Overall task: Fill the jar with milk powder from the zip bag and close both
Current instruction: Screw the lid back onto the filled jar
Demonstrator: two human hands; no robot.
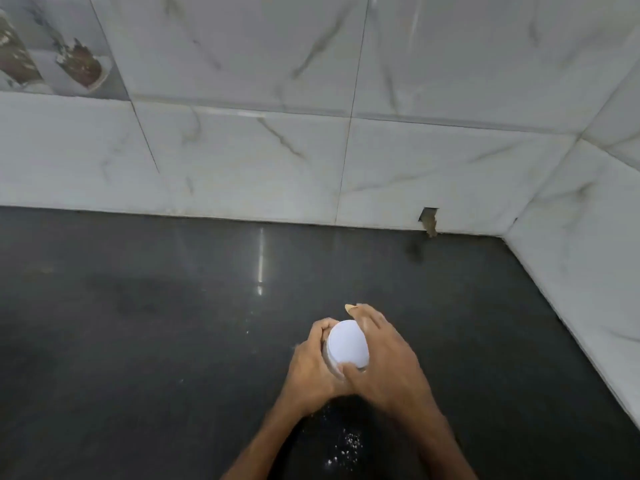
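Note:
A jar with a round white lid stands on the black countertop, low in the middle of the head view. My left hand wraps around the jar's side below the lid. My right hand curls over the lid's right edge, with fingers at its far rim and thumb at its near rim. The jar's body is almost wholly hidden by both hands. No zip bag is in view.
Spilled white powder specks lie on the counter just in front of the jar. White marble-look wall tiles close the back, and a side wall closes the right. A small hole shows at the tile base.

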